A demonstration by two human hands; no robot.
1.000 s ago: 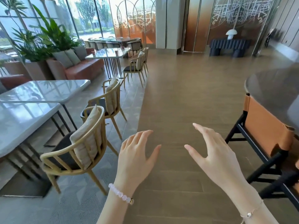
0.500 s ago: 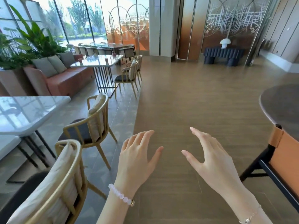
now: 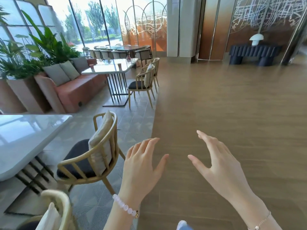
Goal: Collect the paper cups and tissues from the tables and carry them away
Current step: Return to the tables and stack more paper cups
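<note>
left hand [image 3: 142, 165] and right hand [image 3: 221, 168] were held empty at lower centre of frame, fingers spread apart; white table [image 3: 25, 138] at left edge.

Bare wooden floor [image 3: 232, 113] lies open ahead and right; chairs [image 3: 93, 156] and tables [image 3: 25, 138] crowd the left.

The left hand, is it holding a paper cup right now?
No, the left hand is open with fingers spread over the floor and holds nothing, as does the right hand.
</note>
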